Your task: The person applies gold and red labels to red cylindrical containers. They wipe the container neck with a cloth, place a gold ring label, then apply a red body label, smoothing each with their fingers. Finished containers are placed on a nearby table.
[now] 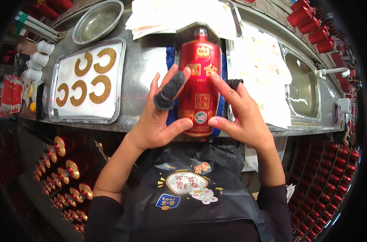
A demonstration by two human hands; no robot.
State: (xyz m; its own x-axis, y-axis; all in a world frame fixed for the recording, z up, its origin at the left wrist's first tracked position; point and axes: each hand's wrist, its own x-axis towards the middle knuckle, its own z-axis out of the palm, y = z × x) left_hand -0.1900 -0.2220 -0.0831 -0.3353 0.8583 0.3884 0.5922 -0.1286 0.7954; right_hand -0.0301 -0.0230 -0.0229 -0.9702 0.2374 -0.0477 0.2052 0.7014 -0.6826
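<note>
Red bottle [200, 86], lying flat at the centre of the metal surface [143, 76], neck towards twelve o'clock, base just at the near edge, over a blue cloth [170, 56] that shows at nine and three o'clock of it; my left hand [159, 117] cradles its nine o'clock flank, thumb under the lower label, two fingers in dark knitted sleeves [168, 92] pressed against the body; my right hand [242, 115] closes on the three o'clock flank, thumb near the base, forefinger laid along the front; both hands are part-curled on the bottle, neither wide. To do this well, I judge pressure should stay even from both sides, as the round body could roll and its base sits close to the drop. Outward: tray of gold rings [88, 80] at nine o'clock, steel bowl [98, 21] at eleven, white paper sheets [260, 68] at two, a sink [302, 86] at three; free room lies mainly between tray and bottle; racks of red bottles [333, 169] crowd below the edge.
</note>
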